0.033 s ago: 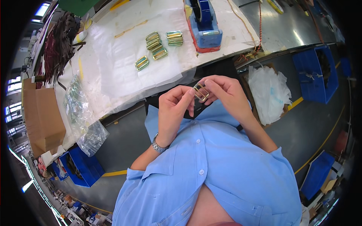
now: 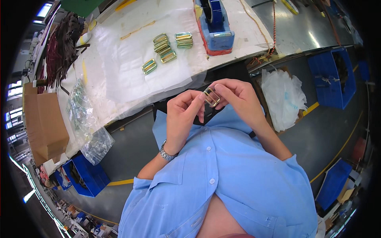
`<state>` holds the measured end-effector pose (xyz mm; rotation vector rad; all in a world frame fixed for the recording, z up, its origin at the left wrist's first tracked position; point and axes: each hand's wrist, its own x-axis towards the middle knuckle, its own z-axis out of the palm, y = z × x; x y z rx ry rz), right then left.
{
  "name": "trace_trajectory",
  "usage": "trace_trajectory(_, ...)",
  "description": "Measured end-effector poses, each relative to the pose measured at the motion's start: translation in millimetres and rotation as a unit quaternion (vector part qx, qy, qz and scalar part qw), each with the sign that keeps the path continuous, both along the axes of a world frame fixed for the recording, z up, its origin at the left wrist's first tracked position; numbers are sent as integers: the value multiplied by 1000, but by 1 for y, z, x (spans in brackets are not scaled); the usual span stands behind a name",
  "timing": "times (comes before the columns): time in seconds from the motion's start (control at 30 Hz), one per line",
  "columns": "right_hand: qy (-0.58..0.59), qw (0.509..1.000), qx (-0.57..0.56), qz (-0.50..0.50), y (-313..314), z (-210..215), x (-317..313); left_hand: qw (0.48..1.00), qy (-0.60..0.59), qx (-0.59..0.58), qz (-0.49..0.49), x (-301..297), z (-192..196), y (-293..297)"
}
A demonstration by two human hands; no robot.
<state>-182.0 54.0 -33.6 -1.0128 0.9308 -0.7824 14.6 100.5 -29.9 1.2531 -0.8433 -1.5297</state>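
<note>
Between my two hands, in front of the bench edge, is a gold-coloured metal slide buckle (image 2: 212,97) with a centre bar. The thumb and fingers of my left hand (image 2: 185,108) pinch its left side. At its upper right, my right hand (image 2: 235,96) grips it the same way. Similar buckles lie on white sheeting on the bench: a single buckle (image 2: 149,66) nearest to me, an overlapping row of buckles (image 2: 164,48) beyond it, and a stack of buckles (image 2: 183,40) to the right of that row.
A blue tape dispenser (image 2: 220,35) stands on the white bench (image 2: 250,37). Strips of dark material (image 2: 65,41), a cardboard box (image 2: 45,123) and clear plastic bags (image 2: 85,119) are at left. A box lined with white plastic (image 2: 281,97) and a blue bin (image 2: 331,79) sit at right.
The buckle has tilted very slightly between my fingers. Both hands stay in the same place, and the buckles on the bench have not moved.
</note>
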Motion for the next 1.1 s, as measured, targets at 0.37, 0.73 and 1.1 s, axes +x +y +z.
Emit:
trace_trajectory(0.37, -34, 999, 26, -25, -4, -8, 0, 1000, -5, -13, -8, 3, -3, -1)
trace_trajectory(0.73, -52, 997, -9, -53, 5, -5, 5, 1000, 2, -28, 11, 6, -1, 2)
trace_trajectory(1.1, -25, 999, -14, -39, 0, 0, 2, 998, -24, -51, 16, 3, 1, 2)
